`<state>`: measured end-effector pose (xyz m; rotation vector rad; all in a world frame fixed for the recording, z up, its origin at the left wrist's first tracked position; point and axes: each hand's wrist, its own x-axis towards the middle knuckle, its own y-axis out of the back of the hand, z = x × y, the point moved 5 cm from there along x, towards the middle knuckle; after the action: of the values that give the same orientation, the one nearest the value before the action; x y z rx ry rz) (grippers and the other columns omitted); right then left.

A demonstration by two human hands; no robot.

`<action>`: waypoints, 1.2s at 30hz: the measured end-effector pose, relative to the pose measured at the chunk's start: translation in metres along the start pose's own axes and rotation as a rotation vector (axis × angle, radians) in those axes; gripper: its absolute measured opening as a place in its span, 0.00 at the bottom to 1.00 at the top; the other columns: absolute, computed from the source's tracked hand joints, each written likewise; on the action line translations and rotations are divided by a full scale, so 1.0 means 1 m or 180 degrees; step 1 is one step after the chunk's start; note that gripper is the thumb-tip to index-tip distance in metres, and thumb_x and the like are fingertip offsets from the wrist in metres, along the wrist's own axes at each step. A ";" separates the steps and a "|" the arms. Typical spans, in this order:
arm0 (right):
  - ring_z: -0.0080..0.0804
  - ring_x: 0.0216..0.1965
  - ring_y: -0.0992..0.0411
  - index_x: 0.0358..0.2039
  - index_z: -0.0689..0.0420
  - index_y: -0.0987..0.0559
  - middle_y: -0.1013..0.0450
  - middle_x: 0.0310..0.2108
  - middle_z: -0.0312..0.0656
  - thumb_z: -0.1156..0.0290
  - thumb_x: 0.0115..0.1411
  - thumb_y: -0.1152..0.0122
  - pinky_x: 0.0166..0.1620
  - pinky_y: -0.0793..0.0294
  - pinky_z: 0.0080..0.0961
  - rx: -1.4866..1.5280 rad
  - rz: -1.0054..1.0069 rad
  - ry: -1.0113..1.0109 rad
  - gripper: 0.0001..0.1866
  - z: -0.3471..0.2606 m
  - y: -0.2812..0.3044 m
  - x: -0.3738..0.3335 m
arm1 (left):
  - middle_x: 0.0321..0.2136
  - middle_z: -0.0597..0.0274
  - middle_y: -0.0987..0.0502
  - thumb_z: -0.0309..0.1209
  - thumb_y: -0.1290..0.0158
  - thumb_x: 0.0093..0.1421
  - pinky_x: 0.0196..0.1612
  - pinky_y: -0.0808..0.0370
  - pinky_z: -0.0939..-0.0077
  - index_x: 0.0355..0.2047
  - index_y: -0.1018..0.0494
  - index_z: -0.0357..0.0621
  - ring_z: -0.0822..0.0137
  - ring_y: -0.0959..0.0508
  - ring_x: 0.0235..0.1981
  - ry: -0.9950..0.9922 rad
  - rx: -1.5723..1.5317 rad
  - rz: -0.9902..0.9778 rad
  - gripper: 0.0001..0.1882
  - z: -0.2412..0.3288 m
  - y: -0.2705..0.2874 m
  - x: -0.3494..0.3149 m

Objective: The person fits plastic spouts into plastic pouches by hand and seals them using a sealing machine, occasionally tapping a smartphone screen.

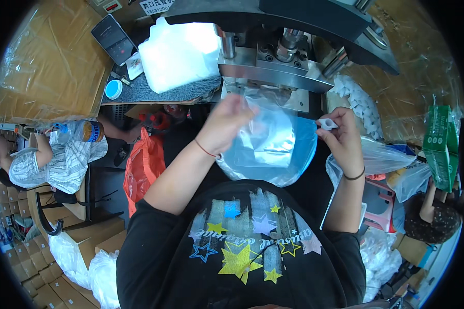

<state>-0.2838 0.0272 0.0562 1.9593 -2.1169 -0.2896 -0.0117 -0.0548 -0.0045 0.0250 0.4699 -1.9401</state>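
Note:
My left hand (227, 123) is smeared by motion at the left edge of a clear plastic bag (268, 136), and I cannot make out whether its fingers grip the bag. The bag is shiny and lies over a round blue tub (307, 149) on my lap. Over on the right, my right hand (343, 136) pinches a small white plastic piece with a hole (327, 124) between thumb and fingers. Ahead of both hands stands a metal press (276, 69), its steel bar just beyond the bag's far edge.
A white stack of bags (180, 54) rests on the cloth-covered bench at the left, near a phone (112, 40) and a small blue-lidded jar (114, 89). Several white plastic pieces (358, 100) are heaped right of the press. An orange-red bag (144, 165) hangs left; another person (51, 165) sits beyond.

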 end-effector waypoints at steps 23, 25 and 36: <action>0.35 0.30 0.27 0.37 0.61 0.21 0.24 0.32 0.44 0.72 0.60 0.35 0.36 0.28 0.25 0.0083 0.0114 0.1232 0.08 -0.087 -0.052 0.005 | 0.34 0.61 0.17 0.29 0.44 0.65 0.43 0.23 0.77 0.39 0.20 0.34 0.75 0.20 0.36 -0.0447 0.1811 -0.0608 0.09 0.007 -0.021 -0.060; 0.34 0.31 0.27 0.37 0.61 0.21 0.25 0.32 0.43 0.72 0.61 0.36 0.36 0.29 0.24 -0.0619 -0.0098 0.1621 0.07 -0.090 -0.053 0.011 | 0.35 0.59 0.17 0.31 0.45 0.67 0.44 0.23 0.76 0.40 0.21 0.34 0.73 0.19 0.37 -0.0194 0.1257 -0.0859 0.11 -0.001 -0.030 -0.064; 0.31 0.32 0.27 0.36 0.61 0.22 0.25 0.29 0.40 0.71 0.65 0.43 0.36 0.30 0.25 -0.0975 -0.0326 0.1373 0.06 -0.083 -0.030 0.005 | 0.40 0.52 0.18 0.36 0.47 0.69 0.46 0.21 0.72 0.47 0.24 0.35 0.65 0.17 0.38 0.0516 0.0151 -0.1508 0.16 -0.032 -0.062 -0.072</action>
<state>-0.2301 0.0211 0.1260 1.7625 -1.6026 -0.1758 -0.0437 0.0399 0.0016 0.1110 0.5747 -2.4263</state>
